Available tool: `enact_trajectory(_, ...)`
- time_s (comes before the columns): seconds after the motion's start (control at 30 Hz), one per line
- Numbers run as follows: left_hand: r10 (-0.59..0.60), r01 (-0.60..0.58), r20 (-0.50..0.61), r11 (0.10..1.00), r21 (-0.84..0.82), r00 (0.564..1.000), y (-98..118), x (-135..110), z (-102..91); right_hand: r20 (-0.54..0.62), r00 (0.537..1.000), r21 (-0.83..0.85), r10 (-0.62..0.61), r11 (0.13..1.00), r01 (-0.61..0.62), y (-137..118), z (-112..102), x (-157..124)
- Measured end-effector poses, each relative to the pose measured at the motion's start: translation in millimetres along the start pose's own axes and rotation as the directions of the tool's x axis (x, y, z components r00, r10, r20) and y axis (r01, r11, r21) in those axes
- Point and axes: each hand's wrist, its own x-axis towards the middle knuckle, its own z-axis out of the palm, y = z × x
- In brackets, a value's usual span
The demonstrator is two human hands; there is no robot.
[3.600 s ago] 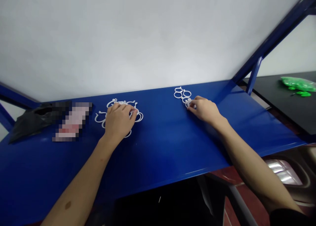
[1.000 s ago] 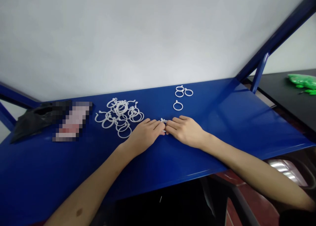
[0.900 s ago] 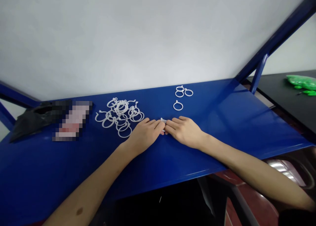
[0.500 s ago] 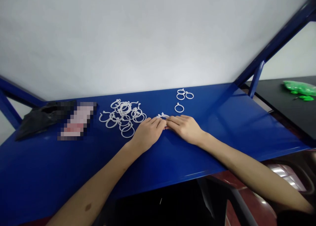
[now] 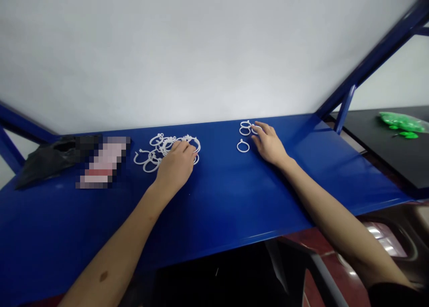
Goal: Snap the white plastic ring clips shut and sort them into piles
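A loose pile of white plastic rings (image 5: 151,165), each with a small knob, lies left of the middle of the blue table (image 5: 221,208). My left hand (image 5: 177,161) rests over the right side of this pile. Its fingers are bent down and closed among the rings, with white loops showing just past the fingertips. Set apart at the right are two overlapping rings (image 5: 245,128) and a single ring (image 5: 243,146) nearer me. My right hand (image 5: 270,145) is beside them, fingers apart, partly covering another ring (image 5: 256,129).
A black plastic bag (image 5: 43,161) and a blurred-out flat item (image 5: 103,161) lie on the left of the table. A white wall (image 5: 201,52) rises behind. Blue frame bars (image 5: 345,110) slant up at the right, beyond which a green packet (image 5: 402,120) lies on a black surface.
My hands have parted from the middle, where they were together on white rings. The left has moved left onto the pile, the right up and right to the separate rings, its fingers spreading.
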Motion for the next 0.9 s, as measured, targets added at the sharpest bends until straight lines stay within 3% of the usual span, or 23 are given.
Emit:
enact_trajectory(0.17, -0.032, 0.03, 0.054, 0.999, 0.033, 0.998, -6.5, -2.1, 0.7, 0.115, 0.986, -0.12, 0.124, 0.987, -0.11, 21.6, 4.2, 1.2)
enact_trajectory(0.27, -0.041, 0.04, 0.019, 0.999, 0.03, 0.999, -7.1, -3.4, 0.4, 0.115, 0.979, -0.158, 0.168, 0.976, -0.149, 18.3, 1.2, 1.4)
enact_trajectory(0.43, -0.062, 0.058, 0.053, 0.996, 0.071, 0.997, -7.6, -4.3, 0.5, 0.118, 0.963, -0.105, 0.242, 0.968, -0.23, 6.2, -10.6, 1.5)
enact_trajectory(0.57, -0.039, 0.039, 0.001, 0.992, 0.118, 0.999, -4.8, -3.5, -1.2, 0.1, 0.99, 0.07, 0.1, 0.992, -0.107, -7.7, -19.8, -1.2)
enact_trajectory(0.7, -0.117, 0.103, 0.089, 0.983, 0.153, 0.989, 3.1, -0.7, -9.0, 0.227, 0.971, 0.162, -0.073, 0.986, 0.036, -19.1, -17.9, -6.0)
enact_trajectory(0.8, -0.179, 0.154, 0.14, 0.973, 0.175, 0.974, 8.6, 1.2, -14.8, 0.288, 0.954, 0.155, -0.084, 0.987, 0.04, -22.2, -12.9, -8.4)
enact_trajectory(0.9, -0.152, 0.136, 0.091, 0.978, 0.158, 0.984, 14.3, 2.2, -17.1, 0.28, 0.957, 0.155, -0.081, 0.987, 0.039, -24.0, -10.8, -8.7)
